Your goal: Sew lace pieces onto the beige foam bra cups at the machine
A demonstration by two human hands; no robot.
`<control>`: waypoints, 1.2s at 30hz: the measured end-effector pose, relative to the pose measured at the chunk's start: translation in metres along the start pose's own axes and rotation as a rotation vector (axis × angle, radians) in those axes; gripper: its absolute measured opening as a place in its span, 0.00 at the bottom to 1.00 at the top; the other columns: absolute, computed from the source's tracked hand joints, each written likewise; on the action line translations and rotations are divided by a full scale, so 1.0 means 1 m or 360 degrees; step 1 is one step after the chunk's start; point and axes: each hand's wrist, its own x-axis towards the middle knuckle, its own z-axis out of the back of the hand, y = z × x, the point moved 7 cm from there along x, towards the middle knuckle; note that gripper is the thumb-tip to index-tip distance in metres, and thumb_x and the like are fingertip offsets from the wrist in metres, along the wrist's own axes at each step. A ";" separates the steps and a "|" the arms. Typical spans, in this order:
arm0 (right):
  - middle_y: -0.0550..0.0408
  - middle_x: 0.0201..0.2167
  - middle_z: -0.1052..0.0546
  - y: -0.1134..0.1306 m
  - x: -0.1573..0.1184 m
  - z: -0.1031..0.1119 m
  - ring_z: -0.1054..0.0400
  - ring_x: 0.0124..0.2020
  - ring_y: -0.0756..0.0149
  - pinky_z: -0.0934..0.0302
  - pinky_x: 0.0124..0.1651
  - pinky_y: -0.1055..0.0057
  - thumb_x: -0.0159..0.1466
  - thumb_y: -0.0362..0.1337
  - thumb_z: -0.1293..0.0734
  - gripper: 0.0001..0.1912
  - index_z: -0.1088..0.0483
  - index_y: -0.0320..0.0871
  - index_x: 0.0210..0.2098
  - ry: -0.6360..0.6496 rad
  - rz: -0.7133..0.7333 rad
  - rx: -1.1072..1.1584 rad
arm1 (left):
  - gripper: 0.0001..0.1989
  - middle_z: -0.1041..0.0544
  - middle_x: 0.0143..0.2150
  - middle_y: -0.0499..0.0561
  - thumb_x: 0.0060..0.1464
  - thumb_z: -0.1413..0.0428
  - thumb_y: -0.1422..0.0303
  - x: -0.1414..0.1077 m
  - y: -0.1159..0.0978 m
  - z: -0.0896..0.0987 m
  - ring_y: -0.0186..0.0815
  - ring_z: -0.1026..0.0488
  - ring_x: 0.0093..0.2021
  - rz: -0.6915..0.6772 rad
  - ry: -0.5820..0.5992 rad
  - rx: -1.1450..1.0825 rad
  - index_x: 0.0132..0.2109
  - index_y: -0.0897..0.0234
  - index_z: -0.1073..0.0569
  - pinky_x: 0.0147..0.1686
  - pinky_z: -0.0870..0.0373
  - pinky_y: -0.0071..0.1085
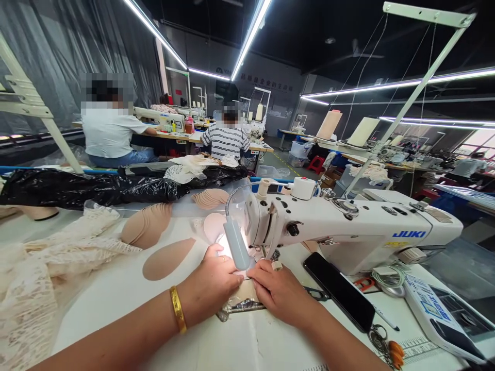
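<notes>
Both my hands are at the needle end of a white JUKI sewing machine (pixel 309 221). My left hand (pixel 211 281) is closed, thumb and fingers on the edge of a pale fabric piece (pixel 249 274) under the needle area. From the other side my right hand (pixel 276 288) presses the same piece with its fingers together. A grey gooseneck lamp (pixel 236 245) hides the needle and much of the fabric piece. Left of my left hand lie a single tan teardrop-shaped pad (pixel 168 259) and a fanned stack of similar pads (pixel 147 225).
Cream lace (pixel 38 283) covers the table's left side. A black plastic bag (pixel 93 188) lies along the far edge. To the right are a phone (pixel 340 291), a pen (pixel 386 315), keys (pixel 379 340) and a white box-like device (pixel 441 314). Two co-workers (pixel 112 134) sit at machines ahead.
</notes>
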 end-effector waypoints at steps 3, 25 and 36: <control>0.54 0.36 0.27 -0.002 0.002 -0.002 0.34 0.35 0.60 0.41 0.36 0.68 0.67 0.27 0.39 0.13 0.27 0.47 0.46 -0.0022 -0.0021 0.0011 | 0.11 0.23 0.35 0.47 0.60 0.48 0.79 0.003 0.006 0.004 0.38 0.28 0.36 -0.0036 -0.0038 -0.0055 0.34 0.61 0.27 0.49 0.39 0.44; 0.53 0.35 0.27 -0.004 0.000 -0.003 0.39 0.32 0.61 0.47 0.34 0.67 0.70 0.28 0.40 0.11 0.28 0.45 0.44 0.0068 -0.0060 -0.0047 | 0.10 0.22 0.38 0.53 0.61 0.50 0.77 -0.007 0.015 0.012 0.42 0.26 0.39 0.0408 0.0435 -0.0269 0.33 0.62 0.28 0.38 0.31 0.36; 0.53 0.36 0.28 -0.004 -0.001 -0.003 0.41 0.31 0.62 0.50 0.33 0.68 0.70 0.29 0.40 0.12 0.28 0.46 0.46 0.0100 -0.0067 -0.0067 | 0.12 0.23 0.36 0.51 0.64 0.51 0.79 0.008 -0.007 0.011 0.39 0.29 0.34 0.0207 0.0166 -0.0251 0.34 0.64 0.27 0.33 0.34 0.33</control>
